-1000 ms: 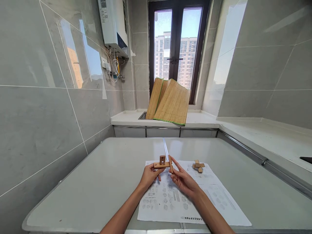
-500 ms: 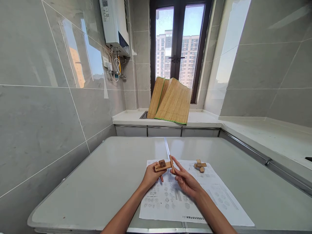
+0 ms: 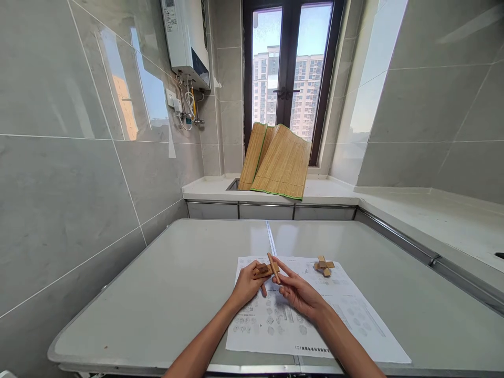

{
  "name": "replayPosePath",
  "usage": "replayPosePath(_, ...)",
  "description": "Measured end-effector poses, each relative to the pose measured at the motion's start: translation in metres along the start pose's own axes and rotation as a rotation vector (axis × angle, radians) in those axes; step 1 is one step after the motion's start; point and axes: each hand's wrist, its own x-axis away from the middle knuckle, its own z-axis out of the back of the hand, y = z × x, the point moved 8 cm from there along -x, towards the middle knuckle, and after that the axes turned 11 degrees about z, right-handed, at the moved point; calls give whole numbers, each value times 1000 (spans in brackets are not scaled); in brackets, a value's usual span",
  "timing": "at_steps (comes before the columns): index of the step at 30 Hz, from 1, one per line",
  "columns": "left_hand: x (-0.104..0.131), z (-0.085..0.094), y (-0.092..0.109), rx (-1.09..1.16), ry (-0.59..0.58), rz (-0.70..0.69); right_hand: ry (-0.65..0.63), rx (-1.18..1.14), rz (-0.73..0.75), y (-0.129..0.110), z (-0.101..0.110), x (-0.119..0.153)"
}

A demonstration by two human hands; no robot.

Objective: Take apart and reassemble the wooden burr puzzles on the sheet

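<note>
The left fingers point(image 3: 259, 283) are grasping blocks point(image 3: 261, 269), the right fingers point(image 3: 286, 268) are pinching a stick point(image 3: 273, 266); with too weak pinching, the stick could be falling.

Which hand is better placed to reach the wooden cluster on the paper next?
Probably the right hand: though holding a wooden stick, it is nearer the wooden cluster; the left hand grips wooden pieces farther away.

The slim stick point(image 3: 273, 268) is orange-brown, the flat bar point(image 3: 268, 272) brown, the small block point(image 3: 262, 268) darker; the wooden cluster point(image 3: 324, 265) mixes tan and brown. White paper point(image 3: 283, 337) carries grey figures and a dark row of characters — the table point(image 3: 157, 299) is pale grey. The mat point(image 3: 283, 163) is straw-yellow, finely striped, edged bright green.
</note>
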Motion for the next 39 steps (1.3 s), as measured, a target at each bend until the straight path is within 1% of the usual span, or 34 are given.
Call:
replayPosePath(3,1,-2,-1,13,-27,-7,-6,19,-8,1,-3,1)
replayPosePath(12,-4,1,-10,-59,11,-8,-34,119,13,-1,-7,3)
replayPosePath(16,-4,2,-13,-84,33,-9,-34,222,8,4,-4,1)
replayPosePath(20,-1,1,-13,-121,8,-15,-45,320,7,10,-2,0)
replayPosePath(27,0,-3,-11,-129,-14,-3,-109,442,9,17,-5,-1)
replayPosePath(30,0,-4,-11,-126,6,-3,-108,468,16,19,-6,-2)
replayPosePath(33,0,-6,-11,-61,0,-23,-128,480,8,20,-9,-2)
replayPosePath(35,0,-7,-11,-33,-3,-20,-137,468,5,19,-12,-2)
replayPosePath(39,-1,-9,-9,-63,-3,-3,-151,411,-2,15,-16,1)
